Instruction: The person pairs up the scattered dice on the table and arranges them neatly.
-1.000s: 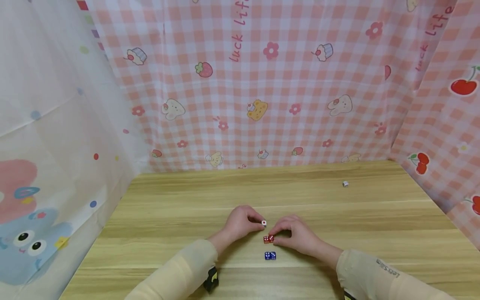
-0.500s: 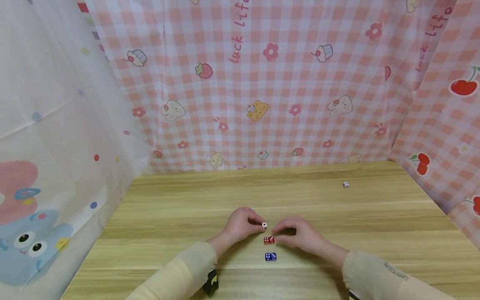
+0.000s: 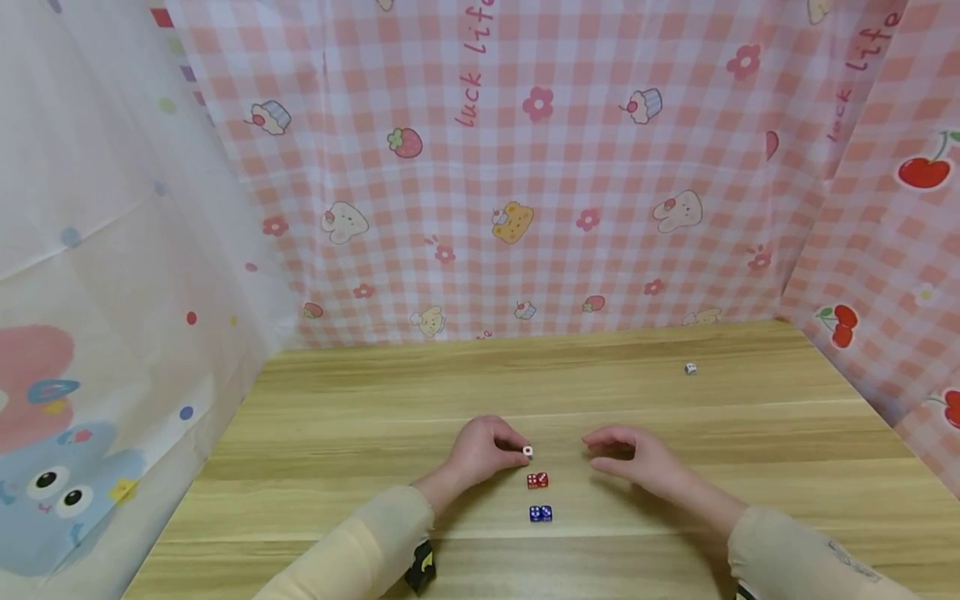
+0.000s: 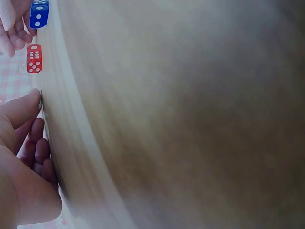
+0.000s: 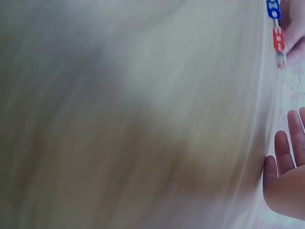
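Note:
In the head view my left hand [image 3: 486, 448] pinches a white die [image 3: 528, 451] with a red dot on top, between thumb and forefinger. Just in front of it two red dice [image 3: 537, 480] sit side by side on the wooden table. Nearer to me, two blue dice [image 3: 541, 513] form another pair in line with them. My right hand [image 3: 633, 457] hovers to the right of the dice, thumb and fingers apart, holding nothing. In the left wrist view a red die [image 4: 34, 58] and a blue die [image 4: 39, 14] show beyond the left hand's fingers.
Another white die [image 3: 691, 368] lies at the back right of the wooden table [image 3: 360, 383]. Checked pink cloth [image 3: 555, 167] hangs behind and to the right; a white printed cloth [image 3: 112, 208] hangs on the left.
My right hand has let go of the right red die and moved away to the right, its fingers spreading. The left hand stays on the white die.

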`<action>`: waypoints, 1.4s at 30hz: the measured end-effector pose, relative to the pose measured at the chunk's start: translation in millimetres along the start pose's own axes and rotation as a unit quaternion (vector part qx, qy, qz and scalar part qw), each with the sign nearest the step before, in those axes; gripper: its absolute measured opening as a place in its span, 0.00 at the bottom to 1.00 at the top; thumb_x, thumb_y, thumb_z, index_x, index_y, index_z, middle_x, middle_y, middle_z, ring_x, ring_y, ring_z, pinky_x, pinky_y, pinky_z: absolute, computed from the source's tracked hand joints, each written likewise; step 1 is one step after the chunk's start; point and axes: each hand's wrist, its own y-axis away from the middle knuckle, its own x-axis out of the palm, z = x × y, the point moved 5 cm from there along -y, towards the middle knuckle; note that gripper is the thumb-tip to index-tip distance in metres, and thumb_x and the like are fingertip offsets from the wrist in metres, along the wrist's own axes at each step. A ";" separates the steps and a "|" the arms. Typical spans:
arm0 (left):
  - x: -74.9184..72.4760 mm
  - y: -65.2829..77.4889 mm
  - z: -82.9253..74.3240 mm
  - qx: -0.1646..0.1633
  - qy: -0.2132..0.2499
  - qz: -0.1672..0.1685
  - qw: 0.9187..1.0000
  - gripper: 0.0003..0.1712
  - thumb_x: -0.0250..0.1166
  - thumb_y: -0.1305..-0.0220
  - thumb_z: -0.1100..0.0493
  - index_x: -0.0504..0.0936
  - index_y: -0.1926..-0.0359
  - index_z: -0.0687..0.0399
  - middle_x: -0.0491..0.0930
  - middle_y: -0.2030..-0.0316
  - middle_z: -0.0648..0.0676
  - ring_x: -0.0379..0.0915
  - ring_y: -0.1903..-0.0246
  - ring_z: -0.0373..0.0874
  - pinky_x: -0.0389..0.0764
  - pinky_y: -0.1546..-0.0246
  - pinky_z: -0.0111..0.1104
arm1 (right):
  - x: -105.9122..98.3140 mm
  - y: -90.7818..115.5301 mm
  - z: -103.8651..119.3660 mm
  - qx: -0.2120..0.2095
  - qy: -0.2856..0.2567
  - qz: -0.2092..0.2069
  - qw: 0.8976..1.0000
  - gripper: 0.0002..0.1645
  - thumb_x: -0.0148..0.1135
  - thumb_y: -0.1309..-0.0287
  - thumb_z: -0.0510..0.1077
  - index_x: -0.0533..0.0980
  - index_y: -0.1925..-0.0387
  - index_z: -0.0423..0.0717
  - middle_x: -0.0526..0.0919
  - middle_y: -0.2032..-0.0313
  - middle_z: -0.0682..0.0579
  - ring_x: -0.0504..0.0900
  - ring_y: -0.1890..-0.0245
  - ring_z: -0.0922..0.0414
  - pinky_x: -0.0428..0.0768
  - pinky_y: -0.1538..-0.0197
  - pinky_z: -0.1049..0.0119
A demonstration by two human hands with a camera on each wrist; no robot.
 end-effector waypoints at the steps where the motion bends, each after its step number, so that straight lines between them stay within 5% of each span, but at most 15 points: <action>1: -0.1 0.2 0.1 0.001 -0.001 -0.001 1.000 0.08 0.78 0.50 0.58 0.91 0.66 0.51 0.83 0.71 0.42 0.75 0.67 0.36 0.74 0.58 0.33 | -3.6 0.9 -1.6 0.003 0.002 -0.005 1.000 0.20 0.70 0.41 0.41 0.80 0.48 0.37 0.84 0.52 0.44 0.80 0.50 0.49 0.76 0.44 0.62; 12: 0.8 -0.7 1.3 0.000 0.001 0.005 1.000 0.08 0.78 0.49 0.58 0.91 0.66 0.50 0.83 0.71 0.42 0.75 0.67 0.36 0.74 0.58 0.33 | -49.7 1.9 -24.1 -0.003 -0.006 -0.073 0.997 0.21 0.68 0.40 0.36 0.77 0.47 0.29 0.84 0.53 0.38 0.82 0.54 0.57 0.77 0.53 0.73; 23: 1.3 0.0 3.3 -0.009 0.011 0.007 1.000 0.08 0.79 0.50 0.58 0.91 0.67 0.50 0.83 0.71 0.42 0.75 0.68 0.36 0.74 0.58 0.32 | -112.6 -5.0 -51.5 0.039 0.098 -0.138 0.985 0.27 0.66 0.36 0.44 0.74 0.41 0.33 0.79 0.45 0.35 0.76 0.47 0.43 0.73 0.52 0.73; 30: 1.5 -0.1 4.6 -0.009 0.011 0.001 1.000 0.08 0.79 0.50 0.59 0.91 0.66 0.50 0.83 0.71 0.42 0.74 0.68 0.35 0.74 0.58 0.32 | -144.7 -10.1 -58.6 0.047 0.114 -0.179 0.976 0.27 0.64 0.35 0.45 0.73 0.41 0.30 0.76 0.44 0.31 0.71 0.46 0.43 0.68 0.46 0.59; 36: 1.2 0.5 4.7 -0.012 0.012 0.003 1.000 0.07 0.78 0.49 0.59 0.91 0.67 0.51 0.82 0.71 0.42 0.74 0.68 0.35 0.74 0.58 0.32 | -157.3 -13.2 -66.7 0.079 0.117 -0.166 0.976 0.33 0.63 0.33 0.48 0.68 0.36 0.30 0.68 0.40 0.26 0.65 0.41 0.32 0.67 0.43 0.38; 42: 0.3 1.0 4.0 -0.006 0.009 0.001 1.000 0.08 0.78 0.49 0.59 0.91 0.66 0.51 0.83 0.71 0.42 0.75 0.67 0.35 0.74 0.59 0.32 | -163.9 -17.5 -74.2 0.098 0.128 -0.153 0.975 0.35 0.64 0.34 0.50 0.67 0.35 0.31 0.65 0.36 0.26 0.63 0.38 0.29 0.65 0.42 0.34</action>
